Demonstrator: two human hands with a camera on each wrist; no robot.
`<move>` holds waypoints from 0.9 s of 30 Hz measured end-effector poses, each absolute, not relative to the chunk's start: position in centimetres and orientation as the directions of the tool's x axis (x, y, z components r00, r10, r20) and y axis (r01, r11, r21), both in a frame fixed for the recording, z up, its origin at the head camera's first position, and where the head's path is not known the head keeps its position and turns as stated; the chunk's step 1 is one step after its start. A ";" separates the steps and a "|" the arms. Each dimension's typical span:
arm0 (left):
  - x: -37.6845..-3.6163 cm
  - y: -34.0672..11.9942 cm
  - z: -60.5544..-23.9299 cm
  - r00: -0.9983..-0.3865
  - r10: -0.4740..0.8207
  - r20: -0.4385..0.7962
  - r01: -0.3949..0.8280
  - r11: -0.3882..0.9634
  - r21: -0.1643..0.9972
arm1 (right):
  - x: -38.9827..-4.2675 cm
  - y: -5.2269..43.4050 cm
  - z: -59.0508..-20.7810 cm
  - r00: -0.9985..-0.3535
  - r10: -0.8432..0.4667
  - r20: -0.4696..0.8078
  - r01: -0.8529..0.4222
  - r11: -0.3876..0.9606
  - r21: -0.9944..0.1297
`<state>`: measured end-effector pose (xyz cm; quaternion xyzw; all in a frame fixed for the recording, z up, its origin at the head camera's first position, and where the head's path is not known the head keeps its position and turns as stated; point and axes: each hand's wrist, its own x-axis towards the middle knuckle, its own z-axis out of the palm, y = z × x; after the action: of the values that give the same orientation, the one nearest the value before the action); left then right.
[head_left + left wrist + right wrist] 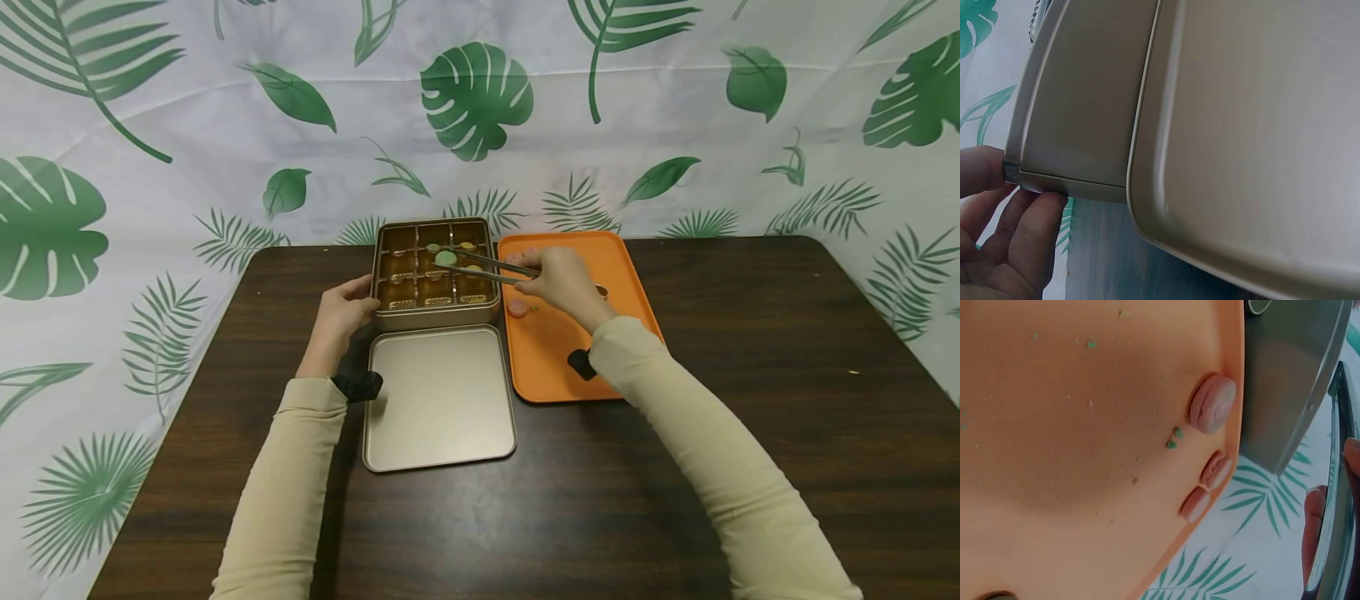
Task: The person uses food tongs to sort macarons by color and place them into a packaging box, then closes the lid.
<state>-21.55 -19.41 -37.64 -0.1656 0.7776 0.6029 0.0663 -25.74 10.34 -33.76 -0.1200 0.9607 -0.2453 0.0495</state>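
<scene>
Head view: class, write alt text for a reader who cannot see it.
A right hand holds tongs pinching a green sweet over a gold compartmented tin; the left hand steadies the tin. Its lid and an orange tray lie alongside.

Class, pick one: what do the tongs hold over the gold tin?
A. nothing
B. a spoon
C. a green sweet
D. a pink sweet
C: the tongs in the right hand pinch a green sweet above the compartments of the gold tin.
</scene>
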 end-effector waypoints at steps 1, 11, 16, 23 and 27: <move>-21.5 -19.4 -37.6 -0.936 -0.178 -0.303 -0.338 0.219 0.915 | -25.7 10.2 -33.8 -0.966 -0.257 -0.034 -0.209 0.851 -0.482; -21.6 -19.4 -37.6 -0.936 -0.178 -0.304 -0.339 0.220 0.915 | -25.7 9.5 -34.0 -0.961 -0.269 -0.061 -0.203 0.841 -0.502; -21.7 -19.4 -37.6 -0.936 -0.181 -0.301 -0.336 0.217 0.916 | -25.7 9.4 -34.0 -0.962 -0.261 -0.084 -0.185 0.843 -0.505; -21.8 -19.4 -37.6 -0.934 -0.180 -0.310 -0.344 0.209 0.916 | -25.5 10.2 -33.6 -0.957 -0.267 -0.114 -0.160 0.813 -0.560; -21.7 -19.4 -37.7 -0.935 -0.176 -0.307 -0.341 0.217 0.915 | -25.4 11.0 -33.4 -0.956 -0.271 -0.112 -0.163 0.808 -0.566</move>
<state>-21.73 -19.41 -37.68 -0.1665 0.7770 0.6033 0.0682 -25.44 11.04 -33.35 -0.1145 0.9462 -0.2875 0.0941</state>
